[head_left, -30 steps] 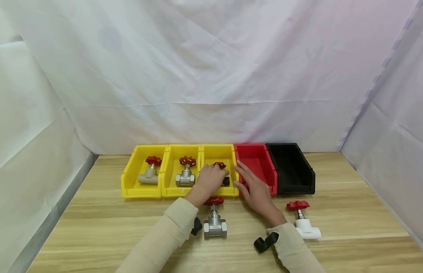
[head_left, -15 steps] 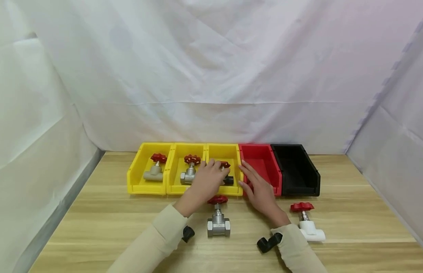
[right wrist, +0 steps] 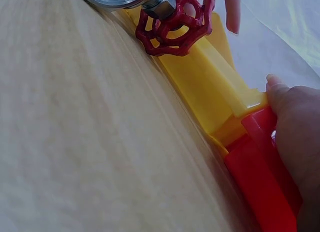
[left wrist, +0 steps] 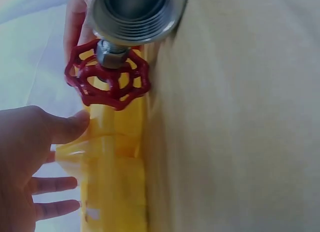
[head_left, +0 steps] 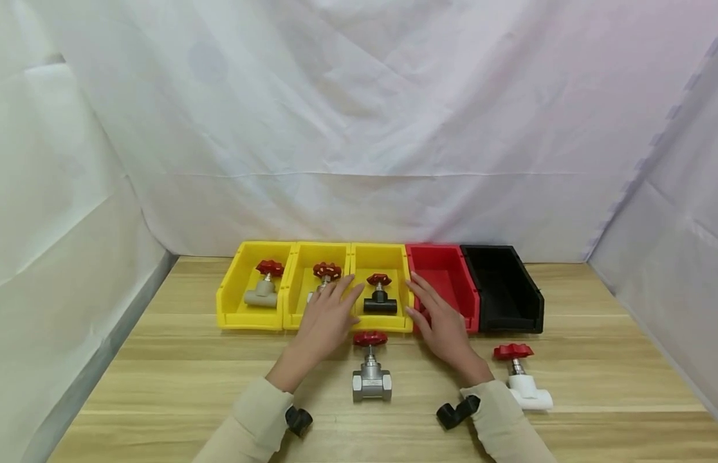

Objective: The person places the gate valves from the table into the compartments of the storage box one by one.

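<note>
My left hand [head_left: 327, 318] hovers over the front of the yellow bins, fingers spread and holding nothing; the left wrist view shows the same hand [left wrist: 30, 162] beside a yellow bin wall. To its right, in the third yellow bin [head_left: 388, 257], lies a black valve [head_left: 380, 302] with a red handwheel. My right hand [head_left: 442, 325] rests its extended fingers along the edge where that bin meets the red bin [head_left: 440, 257]. In the right wrist view its thumb [right wrist: 280, 92] touches the yellow corner. A metal valve [head_left: 372, 379] with a red handwheel stands on the table between the forearms.
A grey valve [head_left: 262, 294] lies in the leftmost yellow bin [head_left: 234, 302]. The second holds a metal valve [head_left: 327, 273], partly behind my left hand. At the row's right end sits a black bin [head_left: 500, 276]. A white valve [head_left: 524, 389] lies beside my right sleeve.
My left hand has let go of the black valve and drawn back to the left, leaving it in the third yellow bin. The right hand stays at the bin edge. The view shifted slightly.
</note>
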{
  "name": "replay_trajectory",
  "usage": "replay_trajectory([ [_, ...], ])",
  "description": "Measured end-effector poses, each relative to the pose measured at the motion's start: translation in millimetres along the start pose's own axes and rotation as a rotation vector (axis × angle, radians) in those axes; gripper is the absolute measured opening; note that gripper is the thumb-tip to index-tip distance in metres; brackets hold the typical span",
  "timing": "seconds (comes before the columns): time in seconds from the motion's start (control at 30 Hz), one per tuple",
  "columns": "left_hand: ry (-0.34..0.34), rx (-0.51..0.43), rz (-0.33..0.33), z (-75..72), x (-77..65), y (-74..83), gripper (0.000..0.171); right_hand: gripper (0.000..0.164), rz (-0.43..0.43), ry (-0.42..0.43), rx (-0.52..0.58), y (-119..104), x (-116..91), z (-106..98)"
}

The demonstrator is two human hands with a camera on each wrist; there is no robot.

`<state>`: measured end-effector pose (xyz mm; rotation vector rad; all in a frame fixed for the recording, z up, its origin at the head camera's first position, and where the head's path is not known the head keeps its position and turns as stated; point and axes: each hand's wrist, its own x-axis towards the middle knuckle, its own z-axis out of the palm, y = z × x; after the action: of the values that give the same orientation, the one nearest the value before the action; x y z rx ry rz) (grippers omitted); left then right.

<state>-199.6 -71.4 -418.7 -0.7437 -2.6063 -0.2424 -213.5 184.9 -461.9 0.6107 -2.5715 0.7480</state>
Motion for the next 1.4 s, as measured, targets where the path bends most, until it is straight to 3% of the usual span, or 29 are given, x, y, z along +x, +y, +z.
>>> replay_trajectory([
  [0.33, 0.086, -0.146, -0.022, 10.9, -15.2, -4.2, 0.065, 0.065, 0.003, -0.003, -0.010, -1.0, -1.5, 0.6],
  [0.67, 0.124, -0.188, -0.019, 12.6, -22.5, -5.0, 0.071, 0.066, 0.012, -0.062, -0.001, -9.1, 0.7, -4.6],
  [1.07, 0.101, -0.278, -0.013, 14.4, -20.3, -3.8, 0.073, 0.058, -0.029, -0.068, -0.066, -20.5, 0.4, -27.2],
  [1.4, 0.091, -0.306, -0.040, 17.5, -20.1, -9.3, 0.074, 0.051, -0.063, -0.047, -0.134, -56.3, 1.8, -44.0],
])
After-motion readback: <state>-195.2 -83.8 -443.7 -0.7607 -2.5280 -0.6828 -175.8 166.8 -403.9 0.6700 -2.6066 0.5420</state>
